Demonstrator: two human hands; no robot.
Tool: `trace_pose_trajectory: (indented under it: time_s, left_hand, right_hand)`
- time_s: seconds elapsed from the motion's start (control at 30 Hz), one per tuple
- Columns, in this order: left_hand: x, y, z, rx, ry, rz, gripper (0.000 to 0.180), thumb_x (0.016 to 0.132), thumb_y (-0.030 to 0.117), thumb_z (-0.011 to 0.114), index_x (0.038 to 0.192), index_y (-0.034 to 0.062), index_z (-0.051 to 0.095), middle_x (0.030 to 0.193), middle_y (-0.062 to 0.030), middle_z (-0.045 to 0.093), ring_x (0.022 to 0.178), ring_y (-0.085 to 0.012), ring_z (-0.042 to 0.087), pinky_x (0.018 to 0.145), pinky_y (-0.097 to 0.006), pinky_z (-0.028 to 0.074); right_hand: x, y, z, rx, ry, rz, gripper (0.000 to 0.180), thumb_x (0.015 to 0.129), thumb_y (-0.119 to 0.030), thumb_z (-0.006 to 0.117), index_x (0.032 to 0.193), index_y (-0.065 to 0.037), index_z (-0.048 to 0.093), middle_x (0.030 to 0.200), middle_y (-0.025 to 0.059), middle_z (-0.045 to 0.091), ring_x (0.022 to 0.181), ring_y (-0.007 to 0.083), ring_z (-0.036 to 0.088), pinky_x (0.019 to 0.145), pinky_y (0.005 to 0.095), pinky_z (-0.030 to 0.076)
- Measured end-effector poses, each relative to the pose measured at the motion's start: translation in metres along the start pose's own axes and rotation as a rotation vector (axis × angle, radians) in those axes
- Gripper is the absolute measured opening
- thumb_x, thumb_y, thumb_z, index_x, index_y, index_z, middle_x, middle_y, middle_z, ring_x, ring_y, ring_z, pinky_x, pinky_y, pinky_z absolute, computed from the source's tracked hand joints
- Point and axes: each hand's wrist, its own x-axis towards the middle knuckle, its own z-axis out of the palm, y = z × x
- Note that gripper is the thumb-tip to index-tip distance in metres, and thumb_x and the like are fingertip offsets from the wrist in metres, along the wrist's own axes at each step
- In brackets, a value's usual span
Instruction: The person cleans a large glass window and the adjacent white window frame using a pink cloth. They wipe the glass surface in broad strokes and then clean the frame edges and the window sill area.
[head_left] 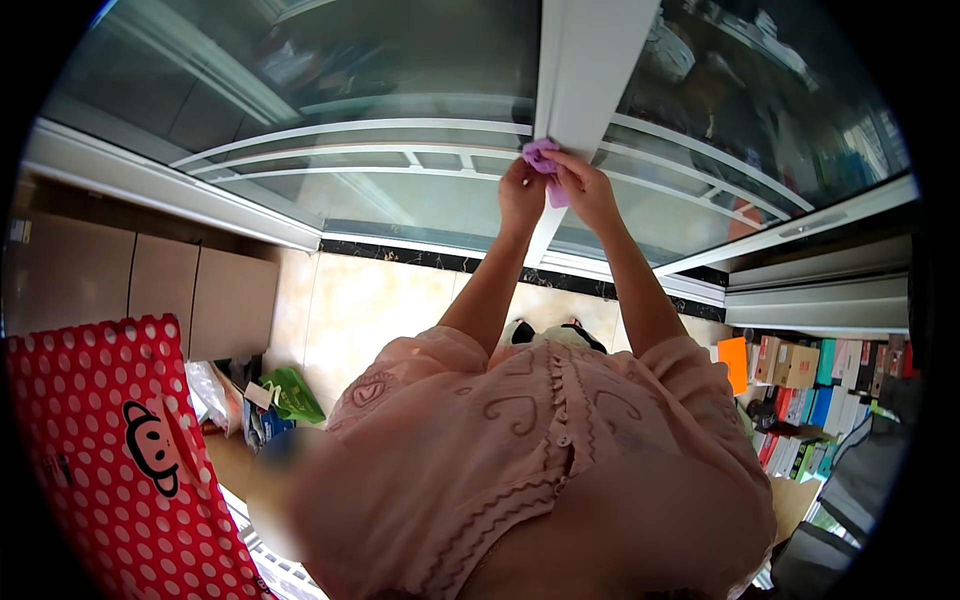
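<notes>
A crumpled purple cloth point(541, 155) is bunched between my two hands, with a loose end hanging below them. My left hand point(521, 196) has its fingers curled around the cloth's left side. From the right, my right hand point(584, 187) pinches the same cloth with thumb and fingers. Both hands are in front of the white door frame post point(585, 85) between two glass panels. Whether the cloth touches the post, I cannot tell.
Glass panels point(400, 80) flank the post, with white curved rails seen through them. Brown cabinets point(160, 275) and a red polka-dot cover point(110, 440) stand left. Bags, one a green bag point(292, 395), lie beside them. Shelved boxes point(795, 366) and books are at right. Pale tiles point(380, 295) cover the floor.
</notes>
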Motion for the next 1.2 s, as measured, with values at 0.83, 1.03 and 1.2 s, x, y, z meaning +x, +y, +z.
trace_pose_trajectory:
  time_s: [0.83,1.03,1.2]
  left_hand:
    - [0.079,0.031,-0.011,0.33,0.426,0.321,0.08,0.094,0.032,0.044,0.146,0.0008,-0.008,0.152,-0.0248,-0.006,0.138,-0.047,-0.01,0.111,-0.052,-0.008]
    - [0.139,0.07,-0.107,0.413,0.513,0.351,0.079,0.093,0.028,0.046,0.145,-0.0036,-0.004,0.153,-0.0236,-0.003,0.141,-0.0408,-0.003,0.114,-0.044,-0.003]
    - [0.11,0.08,-0.066,0.343,0.48,0.411,0.074,0.094,0.03,0.044,0.146,-0.0013,0.002,0.152,-0.0239,-0.007,0.141,-0.0391,-0.006,0.113,-0.042,0.0]
  right_hand:
    - [0.065,-0.114,-0.03,-0.304,-0.053,-0.436,0.022,0.092,0.002,0.048,0.108,0.001,0.063,0.101,0.014,0.067,0.094,0.0211,0.066,0.082,0.028,0.051]
    - [0.07,-0.109,-0.03,-0.118,-0.104,-0.382,0.021,0.094,0.0,0.048,0.107,0.003,0.064,0.101,0.0134,0.067,0.093,0.0204,0.066,0.083,0.0269,0.052]
    - [0.069,-0.117,-0.023,-0.078,-0.062,-0.361,0.018,0.089,-0.002,0.055,0.103,-0.004,0.067,0.095,0.0095,0.07,0.087,0.019,0.067,0.079,0.0278,0.05]
